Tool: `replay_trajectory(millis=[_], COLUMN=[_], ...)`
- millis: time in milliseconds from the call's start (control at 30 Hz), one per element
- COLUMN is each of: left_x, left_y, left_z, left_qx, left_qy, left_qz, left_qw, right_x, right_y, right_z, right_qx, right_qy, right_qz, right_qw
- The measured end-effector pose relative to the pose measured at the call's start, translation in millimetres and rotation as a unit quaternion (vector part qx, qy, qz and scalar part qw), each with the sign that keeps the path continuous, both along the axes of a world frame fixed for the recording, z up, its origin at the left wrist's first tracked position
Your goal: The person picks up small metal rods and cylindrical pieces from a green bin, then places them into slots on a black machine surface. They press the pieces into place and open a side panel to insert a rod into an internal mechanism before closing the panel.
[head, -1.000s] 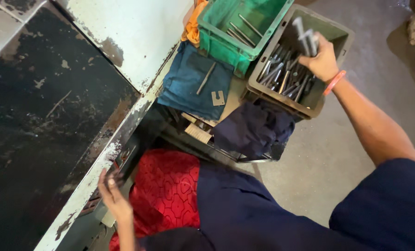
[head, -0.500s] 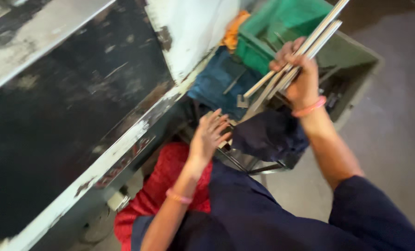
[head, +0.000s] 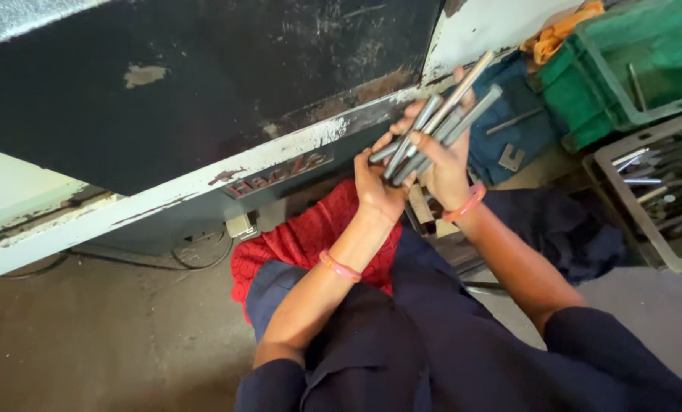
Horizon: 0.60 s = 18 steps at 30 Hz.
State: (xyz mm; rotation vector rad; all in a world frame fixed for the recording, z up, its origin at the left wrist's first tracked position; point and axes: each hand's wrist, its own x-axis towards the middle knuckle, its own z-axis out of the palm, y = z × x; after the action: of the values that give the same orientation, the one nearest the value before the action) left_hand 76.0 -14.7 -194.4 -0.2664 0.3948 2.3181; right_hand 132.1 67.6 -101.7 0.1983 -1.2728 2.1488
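Together our right hand (head: pixel 444 172) and left hand (head: pixel 375 191) clasp a bundle of smooth grey metal rods (head: pixel 436 126), fingers wrapped round them, just in front of the scuffed black machine panel (head: pixel 203 84); right of us sit a green plastic crate (head: pixel 623 69) and a grey bin (head: pixel 654 198) of more rods

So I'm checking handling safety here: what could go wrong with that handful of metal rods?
The metal rods sit fanned and uneven between the left hand and right hand, so one might slip out onto the lap. Their tips point toward the machine edge and could knock it.
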Motion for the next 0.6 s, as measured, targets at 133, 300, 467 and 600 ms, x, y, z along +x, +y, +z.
replay_trajectory(millis=[133,300,467,600], left_x=[-5,-3,3,4], left_y=[1,3,1,-5], left_z=[-11,-36,-45,-27], left_qx=[-0.041,-0.017,0.107,0.067], left_qy=[-0.008,-0.042,-0.068,-0.050], left_qz=[-0.023,-0.008,0.043,-0.007], left_qw=[0.999,0.999,0.991,0.996], right_x=[8,19,23,29], right_y=[-9,-18,-8,2], right_z=[-6,-26,-47,-59], right_qx=[0.102,0.181,0.195,0.274], right_qy=[-0.010,-0.021,-0.038,-0.090], right_qz=[-0.051,-0.063,-0.015,0.017], right_qw=[0.993,0.981,0.980,0.957])
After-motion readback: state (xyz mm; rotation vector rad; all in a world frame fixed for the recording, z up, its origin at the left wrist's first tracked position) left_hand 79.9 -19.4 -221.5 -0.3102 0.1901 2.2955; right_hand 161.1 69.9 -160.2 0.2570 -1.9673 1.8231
